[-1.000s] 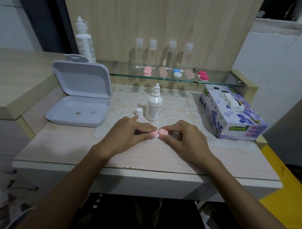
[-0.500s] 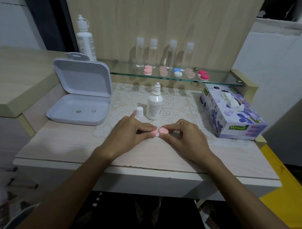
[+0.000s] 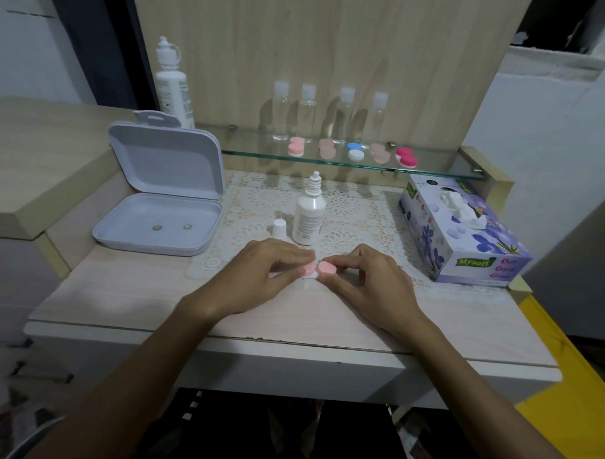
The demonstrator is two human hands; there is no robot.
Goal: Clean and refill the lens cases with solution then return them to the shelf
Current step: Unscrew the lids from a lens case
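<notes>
My hands work at the middle of the pale surface, with bare wood between them and its front edge, where my forearms cross. To the left an open grey box sits near the surface's left edge; to the right a tissue box stands close to the right edge. Just behind my hands, on a lace mat, stand a small white bottle and its loose cap. Above the mat's far side runs a glass shelf carrying four clear bottles and five more cases.

The lens case lies on the surface at the mat's near edge: two round pink caps side by side on a white base.

My left hand curls over the left cap, thumb and fingers pinching it and hiding most of it. My right hand pinches the right cap between thumb and forefinger, its other fingers loosely curled behind.
</notes>
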